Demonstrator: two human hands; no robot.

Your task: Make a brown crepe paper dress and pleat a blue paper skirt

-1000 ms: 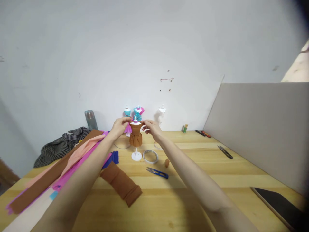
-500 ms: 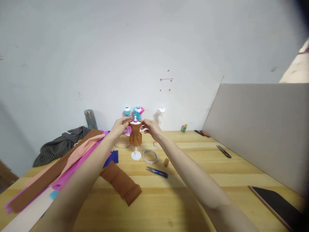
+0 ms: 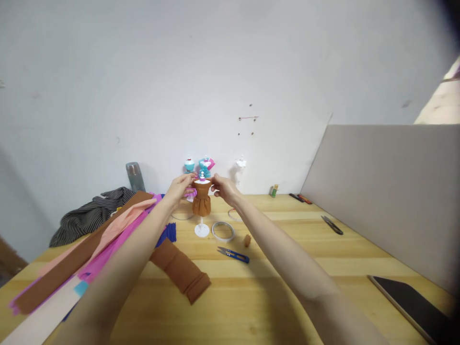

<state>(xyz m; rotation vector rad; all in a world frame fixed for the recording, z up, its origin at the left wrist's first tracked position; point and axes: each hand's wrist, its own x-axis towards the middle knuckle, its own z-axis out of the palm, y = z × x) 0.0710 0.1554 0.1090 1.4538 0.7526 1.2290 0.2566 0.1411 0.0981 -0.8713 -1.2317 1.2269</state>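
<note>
Fingers of left hand (image 3: 180, 189) and right hand (image 3: 224, 188) are curled at top edge of brown dress (image 3: 201, 200); grip can't be confirmed. Dress is held up by white stand (image 3: 201, 230); gap is left before blue snips (image 3: 235, 255).

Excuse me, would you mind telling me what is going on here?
A person's left hand and right hand are at either side of the top of a brown dress on a white mannequin, which stands upright on the table. Blue snips and a brown strip lie in front of it.
</note>
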